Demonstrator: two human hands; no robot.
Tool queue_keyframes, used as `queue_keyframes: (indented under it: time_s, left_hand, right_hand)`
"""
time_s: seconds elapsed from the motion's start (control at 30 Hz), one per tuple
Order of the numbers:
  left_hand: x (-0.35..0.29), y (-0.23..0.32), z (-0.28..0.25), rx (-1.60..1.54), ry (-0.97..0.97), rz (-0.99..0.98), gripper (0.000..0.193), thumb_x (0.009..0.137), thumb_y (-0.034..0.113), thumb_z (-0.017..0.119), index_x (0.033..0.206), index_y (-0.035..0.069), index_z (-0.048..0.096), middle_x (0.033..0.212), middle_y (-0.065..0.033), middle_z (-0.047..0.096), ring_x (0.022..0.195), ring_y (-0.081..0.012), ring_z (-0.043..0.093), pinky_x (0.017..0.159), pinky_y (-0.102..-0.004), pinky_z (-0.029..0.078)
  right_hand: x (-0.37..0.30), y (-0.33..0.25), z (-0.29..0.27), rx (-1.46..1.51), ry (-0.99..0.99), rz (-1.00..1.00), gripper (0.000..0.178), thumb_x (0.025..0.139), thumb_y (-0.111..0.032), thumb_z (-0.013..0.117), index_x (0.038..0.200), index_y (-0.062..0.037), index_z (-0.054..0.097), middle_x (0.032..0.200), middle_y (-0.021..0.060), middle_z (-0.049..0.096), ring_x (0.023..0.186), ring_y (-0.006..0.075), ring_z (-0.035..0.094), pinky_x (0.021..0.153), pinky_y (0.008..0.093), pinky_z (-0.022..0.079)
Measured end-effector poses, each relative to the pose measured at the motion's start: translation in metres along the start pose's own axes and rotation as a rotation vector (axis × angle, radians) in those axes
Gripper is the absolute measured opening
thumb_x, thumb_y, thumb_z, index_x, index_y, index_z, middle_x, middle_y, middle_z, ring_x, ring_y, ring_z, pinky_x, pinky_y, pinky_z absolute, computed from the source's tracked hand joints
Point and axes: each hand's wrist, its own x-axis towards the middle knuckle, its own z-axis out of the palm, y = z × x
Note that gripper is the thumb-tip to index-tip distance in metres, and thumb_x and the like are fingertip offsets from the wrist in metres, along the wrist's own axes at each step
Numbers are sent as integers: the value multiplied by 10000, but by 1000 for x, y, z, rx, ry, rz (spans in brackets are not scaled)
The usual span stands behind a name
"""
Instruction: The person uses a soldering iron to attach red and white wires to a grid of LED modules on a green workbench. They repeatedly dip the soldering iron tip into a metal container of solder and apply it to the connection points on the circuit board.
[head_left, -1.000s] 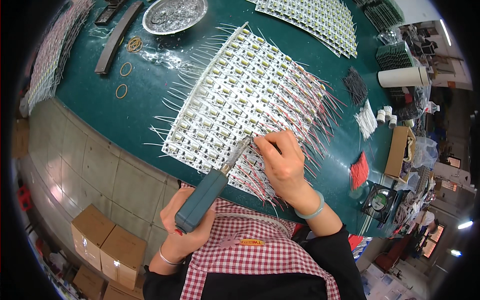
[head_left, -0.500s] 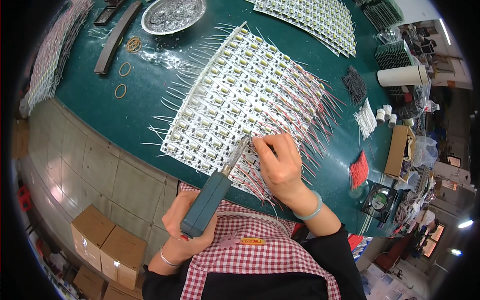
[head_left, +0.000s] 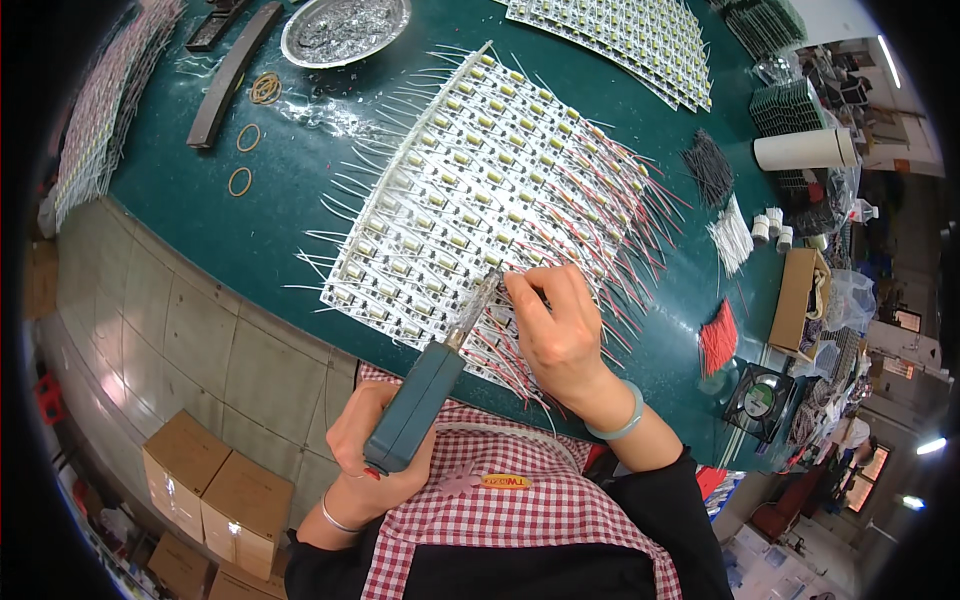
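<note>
My left hand (head_left: 375, 450) is wrapped round the handle of a dark green soldering gun (head_left: 418, 400). The gun's metal barrel slants up and right, its tip down on a sheet of white circuit boards (head_left: 430, 205). Right beside that tip, my right hand (head_left: 560, 325) is closed in a pinch on a thin wire, mostly hidden by the fingers. Rows of small yellowish parts cover the sheet. White wires stick out along its left edge, and red and white wires (head_left: 640, 215) fan out on the right.
A metal dish of solder scraps (head_left: 345, 30), rubber bands (head_left: 248, 138) and a dark curved bar (head_left: 235, 75) lie at far left. More board sheets (head_left: 620, 45) lie at the back. On the right are black wires (head_left: 708, 170), white wires (head_left: 731, 238), red wires (head_left: 718, 340) and a small fan (head_left: 760, 403).
Almost nothing differs. The soldering gun and my left hand have shifted very slightly to the right; my right hand stays in its pinch by the tip.
</note>
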Motion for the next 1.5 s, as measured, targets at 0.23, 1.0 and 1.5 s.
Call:
queue_keyframes:
  time_s: [0.23,1.0,1.5]
  left_hand:
    - [2,4,-1,0,56,26,204,737,-92,750,932,-71,698,896,-165,683,766,-286,699,682,-335,554]
    - [-11,-5,-10,-32,94,-21,210,778,-84,762,984,-88,719,954,-185,717,801,-281,716,709,-340,565]
    - [-18,-6,-12,-40,57,-22,249,783,-96,761,1029,-89,718,1036,-190,729,858,-277,730,743,-338,575]
  right_hand:
    - [2,-3,-2,-7,-13,14,352,740,33,671,1089,74,683,959,136,604,827,294,580,664,364,513]
    - [-9,-7,-41,-16,72,76,419,661,115,688,1073,41,705,929,124,628,807,291,600,660,375,503]
    - [-6,-16,0,109,81,62,329,714,86,696,1036,17,709,925,102,628,811,279,594,679,382,501]
